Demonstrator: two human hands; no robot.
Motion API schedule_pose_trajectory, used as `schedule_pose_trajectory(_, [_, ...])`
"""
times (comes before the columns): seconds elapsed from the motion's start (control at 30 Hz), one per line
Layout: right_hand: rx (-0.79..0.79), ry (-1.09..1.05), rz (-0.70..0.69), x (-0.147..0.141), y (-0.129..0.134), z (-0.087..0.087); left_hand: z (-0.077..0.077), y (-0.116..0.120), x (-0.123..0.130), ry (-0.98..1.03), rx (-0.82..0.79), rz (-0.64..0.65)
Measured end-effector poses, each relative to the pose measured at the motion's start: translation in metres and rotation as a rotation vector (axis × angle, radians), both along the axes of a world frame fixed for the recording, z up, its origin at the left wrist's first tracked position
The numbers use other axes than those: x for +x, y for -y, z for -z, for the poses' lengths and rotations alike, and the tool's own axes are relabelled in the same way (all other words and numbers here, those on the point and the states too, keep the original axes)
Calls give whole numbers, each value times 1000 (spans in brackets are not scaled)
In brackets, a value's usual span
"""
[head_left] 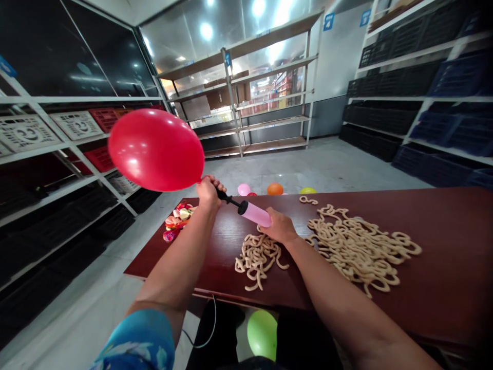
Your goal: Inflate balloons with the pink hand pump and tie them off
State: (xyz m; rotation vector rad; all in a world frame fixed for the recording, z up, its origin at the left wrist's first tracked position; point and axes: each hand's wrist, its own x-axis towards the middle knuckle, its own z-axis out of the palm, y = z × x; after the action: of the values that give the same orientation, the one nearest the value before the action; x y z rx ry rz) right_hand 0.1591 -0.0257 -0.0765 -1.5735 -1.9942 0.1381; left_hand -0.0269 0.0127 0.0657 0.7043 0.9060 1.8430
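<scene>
A large inflated red balloon (156, 149) is up at the left, its neck at my left hand (208, 192). This hand is closed around the black end of a balloon pump (254, 213); whether the fingers also pinch the balloon's neck is hidden. The pump slants down to the right, with part of its black rod showing. My right hand (280, 226) is wrapped around the far end of the pink barrel. Beneath it lies a small heap of beige, curly, cord-like pieces (259, 255). A bigger heap of the same pieces (358, 246) spreads to the right.
Uninflated balloons (179, 220) lie on the left of the dark red table (447, 226). Beyond its far edge show a pink balloon (244, 189) and an orange balloon (275, 188). A green balloon (262, 334) is below, by my legs. Shelves with crates (75, 125) line the sides.
</scene>
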Motion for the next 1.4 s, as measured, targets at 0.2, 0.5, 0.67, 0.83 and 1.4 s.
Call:
schedule_pose_trajectory(0.2, [-49, 21, 10, -1, 2, -5, 35, 1, 24, 43, -43, 48])
schedule_pose_trajectory(0.5, [-10, -52, -13, -2, 5, -13, -35, 8, -32, 6, 22, -23])
schedule_pose_trajectory(0.67, [6, -74, -8, -4, 4, -11, -68, 10, -57, -30, 98, -43])
schedule_pose_trajectory(0.83, [-28, -9, 13, -2, 4, -8, -40, 0, -41, -6, 43, -52])
schedule_pose_trajectory(1.4, [256, 128, -68, -7, 16, -26, 55, -1, 24, 217, -112, 40])
